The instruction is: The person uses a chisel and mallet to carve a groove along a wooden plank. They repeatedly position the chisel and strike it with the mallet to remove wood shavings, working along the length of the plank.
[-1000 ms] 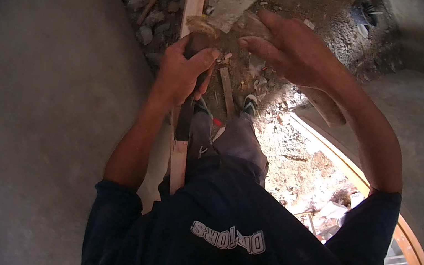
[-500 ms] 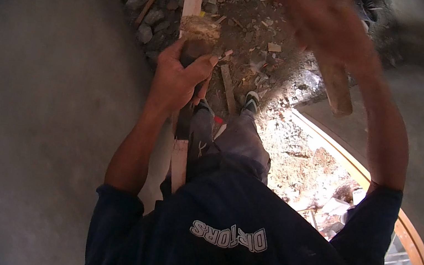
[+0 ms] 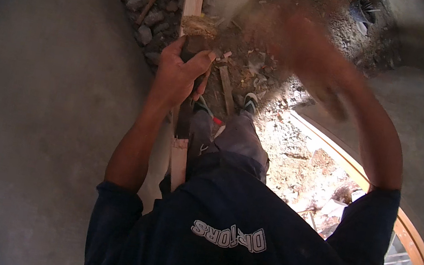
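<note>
My left hand (image 3: pixel 177 73) is closed round the dark handle of what looks like a chisel (image 3: pixel 183 122). Its thick wooden end (image 3: pixel 200 25) is frayed and pale brown, sticking out past my thumb. The dark shaft runs from my fist toward my body, along a pale wooden strip (image 3: pixel 178 163). Motion smears my right hand (image 3: pixel 310 48), which grips a wooden mallet-like tool (image 3: pixel 332 103). The butt of that tool pokes out behind the fist; a pale blur at the far side seems to be its other end, its shape unclear.
Rubble and stones (image 3: pixel 153 17) with wood scraps (image 3: pixel 226 87) cover the ground around my feet. A smooth grey wall (image 3: pixel 48 105) rises close on my left. At right, an orange-brown wooden frame (image 3: pixel 413 239) borders a bright sunlit patch.
My right hand has swung left with the mallet-like tool, whose pale far end now shows near the chisel's frayed end. My left hand has barely moved.
</note>
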`<move>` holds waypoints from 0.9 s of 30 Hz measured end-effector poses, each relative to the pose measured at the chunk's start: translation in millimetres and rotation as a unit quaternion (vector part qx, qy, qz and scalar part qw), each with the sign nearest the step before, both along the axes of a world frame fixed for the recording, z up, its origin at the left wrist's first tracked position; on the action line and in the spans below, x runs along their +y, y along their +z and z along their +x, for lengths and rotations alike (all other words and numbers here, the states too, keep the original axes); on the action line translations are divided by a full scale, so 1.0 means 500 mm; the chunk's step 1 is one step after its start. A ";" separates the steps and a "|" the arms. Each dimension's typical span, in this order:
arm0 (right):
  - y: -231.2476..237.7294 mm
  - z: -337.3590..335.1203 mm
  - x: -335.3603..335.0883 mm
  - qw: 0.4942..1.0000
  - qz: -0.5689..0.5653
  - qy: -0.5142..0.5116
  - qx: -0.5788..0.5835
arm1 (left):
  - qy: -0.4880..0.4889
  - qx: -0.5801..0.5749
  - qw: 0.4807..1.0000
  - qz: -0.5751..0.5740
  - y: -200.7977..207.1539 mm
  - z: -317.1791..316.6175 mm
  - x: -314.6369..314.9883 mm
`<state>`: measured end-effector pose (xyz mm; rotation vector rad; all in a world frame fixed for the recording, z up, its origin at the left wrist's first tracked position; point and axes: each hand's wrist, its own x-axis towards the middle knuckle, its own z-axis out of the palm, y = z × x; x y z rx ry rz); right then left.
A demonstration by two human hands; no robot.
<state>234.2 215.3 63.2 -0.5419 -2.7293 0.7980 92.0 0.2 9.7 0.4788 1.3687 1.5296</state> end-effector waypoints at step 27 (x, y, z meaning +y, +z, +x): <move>0.034 -0.034 -0.019 0.984 -0.167 -0.034 -0.048 | -0.019 -0.017 1.000 -0.013 -0.031 -0.014 -0.027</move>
